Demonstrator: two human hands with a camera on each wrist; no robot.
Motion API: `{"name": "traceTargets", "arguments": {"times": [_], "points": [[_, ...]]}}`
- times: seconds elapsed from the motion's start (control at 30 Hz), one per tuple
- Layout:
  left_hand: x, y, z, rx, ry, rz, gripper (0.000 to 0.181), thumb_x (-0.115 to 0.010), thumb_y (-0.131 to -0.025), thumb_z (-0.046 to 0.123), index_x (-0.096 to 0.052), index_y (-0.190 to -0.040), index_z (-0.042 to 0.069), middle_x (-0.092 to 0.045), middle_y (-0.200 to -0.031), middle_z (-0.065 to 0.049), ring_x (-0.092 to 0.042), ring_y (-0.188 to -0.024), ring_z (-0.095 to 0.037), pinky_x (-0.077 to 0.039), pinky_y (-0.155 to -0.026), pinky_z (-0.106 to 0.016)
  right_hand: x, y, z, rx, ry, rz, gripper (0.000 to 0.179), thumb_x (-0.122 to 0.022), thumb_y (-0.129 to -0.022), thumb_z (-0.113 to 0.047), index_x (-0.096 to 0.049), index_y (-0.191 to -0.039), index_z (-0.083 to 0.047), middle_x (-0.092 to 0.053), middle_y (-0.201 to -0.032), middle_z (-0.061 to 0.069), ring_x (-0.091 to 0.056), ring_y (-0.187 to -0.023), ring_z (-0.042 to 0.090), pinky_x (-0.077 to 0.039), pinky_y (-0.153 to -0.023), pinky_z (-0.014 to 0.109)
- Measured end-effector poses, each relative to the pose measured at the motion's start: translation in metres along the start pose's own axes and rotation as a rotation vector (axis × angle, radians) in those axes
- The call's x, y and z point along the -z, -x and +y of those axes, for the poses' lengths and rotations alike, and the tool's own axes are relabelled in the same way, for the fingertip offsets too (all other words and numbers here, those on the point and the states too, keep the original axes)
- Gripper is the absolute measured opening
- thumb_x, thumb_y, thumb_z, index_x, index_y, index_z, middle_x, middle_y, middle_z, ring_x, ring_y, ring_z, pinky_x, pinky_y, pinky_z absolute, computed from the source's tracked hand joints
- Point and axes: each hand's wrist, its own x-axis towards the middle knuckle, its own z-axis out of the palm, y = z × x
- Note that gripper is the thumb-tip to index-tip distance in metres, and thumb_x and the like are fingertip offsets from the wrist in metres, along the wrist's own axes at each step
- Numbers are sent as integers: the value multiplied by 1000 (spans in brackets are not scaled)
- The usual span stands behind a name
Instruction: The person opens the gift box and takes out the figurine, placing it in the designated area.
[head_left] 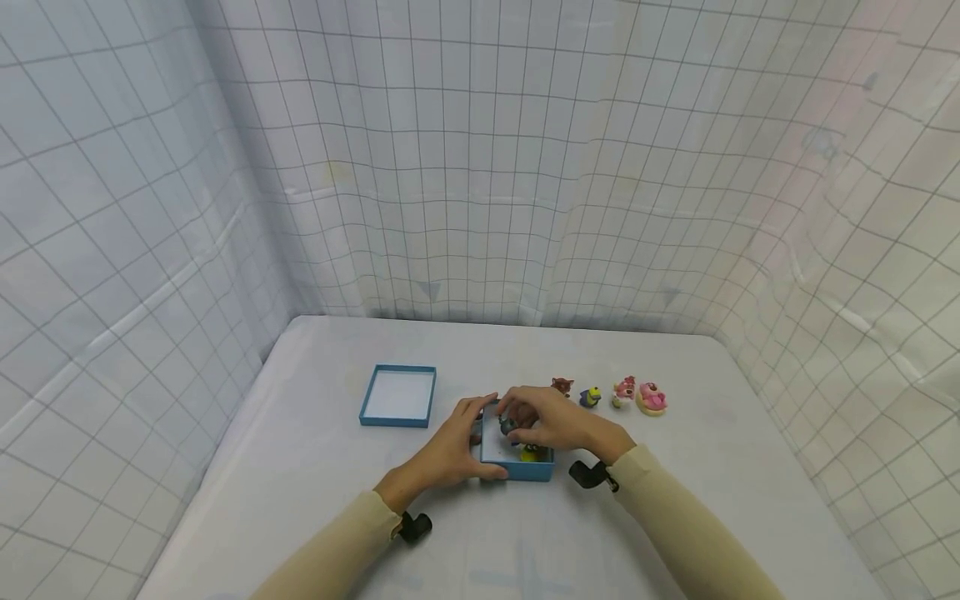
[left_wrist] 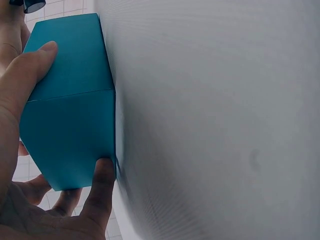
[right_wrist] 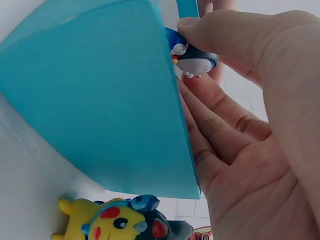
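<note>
My left hand (head_left: 452, 447) grips a small blue box (head_left: 528, 472) at its left side. In the left wrist view the thumb lies along one blue wall (left_wrist: 75, 55) and the fingers reach round the other. Over the box's open top, my right hand (head_left: 551, 419) pinches a small dark blue and white figurine (right_wrist: 196, 61) between thumb and fingers. The head view shows it as a dark shape (head_left: 507, 426) inside the rim. A yellow figurine (head_left: 530, 453) lies in the front of the box; the right hand hides part of the interior.
A shallow blue-rimmed lid (head_left: 362, 419) with a white inside lies left of the box. To the right stand a brown figurine (head_left: 562, 385), a yellow and blue one (head_left: 590, 397), a red and white one (head_left: 623, 392) and a pink one (head_left: 652, 399). Gridded curtains surround the white table (head_left: 712, 500).
</note>
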Motion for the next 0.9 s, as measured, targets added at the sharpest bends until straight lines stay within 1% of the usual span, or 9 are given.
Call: {"name": "traceTargets", "arguments": {"times": [0.1,0.23,0.43,0.6,0.77,0.9], "points": [[0,0,0,2,0,2,122,-105,-90,31,-30,-184,10,-39,-180,-20,-55,-158,-37,-63,-121,-48,0,1,1,6,-4,11,38,-85,-109,-16,-71,-143,-8,-80,-130,4,-81,-112,11,-70,-102,30],[0,0,0,6,4,2,122,-105,-90,31,-30,-184,11,-40,-179,-19,-56,-157,-37,-63,-121,-48,0,2,-1,-6,-4,28,39,-86,-109,-15,-71,-144,-6,-79,-129,3,-80,-107,7,-70,-100,30],[0,1,0,9,0,5,122,-105,-90,32,-30,-184,11,-39,-180,-20,-57,-156,-37,-63,-121,-50,0,5,-4,-26,-3,49,37,-87,-108,-16,-71,-141,-10,-78,-130,4,-79,-106,4,-69,-97,28],[-1,1,0,11,-1,8,122,-106,-90,32,-31,-184,11,-39,-180,-20,-56,-156,-37,-63,-121,-50,1,9,-4,-35,-5,72,36,-88,-107,-17,-70,-139,-13,-79,-130,5,-78,-101,2,-68,-92,25],[-1,1,0,11,-10,10,122,-106,-90,32,-31,-184,12,-39,-180,-20,-57,-155,-37,-64,-120,-49,1,10,-3,-40,9,87,36,-87,-108,-21,-69,-138,-16,-79,-129,3,-76,-99,1,-67,-90,25],[-1,0,-1,12,-14,13,123,-106,-89,32,-31,-184,12,-40,-180,-19,-58,-153,-35,-64,-120,-49,2,12,-2,-44,17,99,36,-88,-108,-23,-68,-138,-18,-79,-123,-1,-74,-98,2,-67,-90,26]]}}
